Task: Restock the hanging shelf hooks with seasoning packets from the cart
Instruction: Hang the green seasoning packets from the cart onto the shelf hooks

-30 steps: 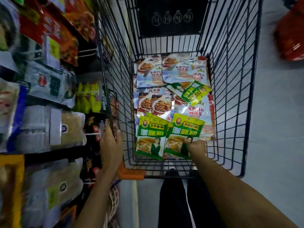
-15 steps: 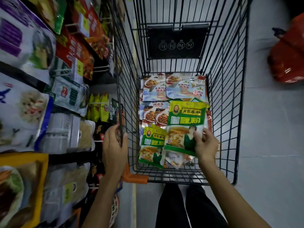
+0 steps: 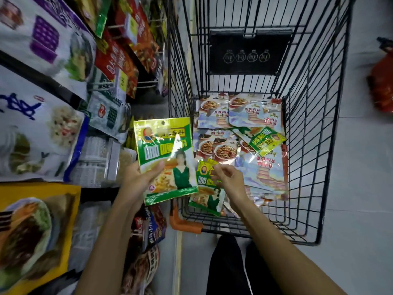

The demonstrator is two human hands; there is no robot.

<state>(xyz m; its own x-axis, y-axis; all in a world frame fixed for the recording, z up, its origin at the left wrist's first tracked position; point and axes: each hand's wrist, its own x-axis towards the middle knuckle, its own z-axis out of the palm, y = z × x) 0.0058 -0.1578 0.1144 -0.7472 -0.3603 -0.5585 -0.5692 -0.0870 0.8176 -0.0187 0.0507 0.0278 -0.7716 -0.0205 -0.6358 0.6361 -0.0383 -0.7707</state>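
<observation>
Now the green seasoning packet has changed hands: half a second ago the right hand was lifting it above the wire cart while the left hand rested on the cart's side, and at this moment the left hand holds it outside the cart, on the shelf side, upright with its hang hole at the top. The left thumb lies across the packet's lower front and the fingers are curled behind it, a firm hold. The right hand has dropped back into the cart, its fingers loosely curled with the tips at the top edge of a second green packet lying against the near end; whether they already pinch it cannot be told. Blue-and-silver sauce packets lie spread over the cart floor beyond. By my reading, one packet is now free to go onto a shelf hook, none of which it has reached yet, and the right hand is gathering the next, so the restocking looks early with most stock in the cart
</observation>
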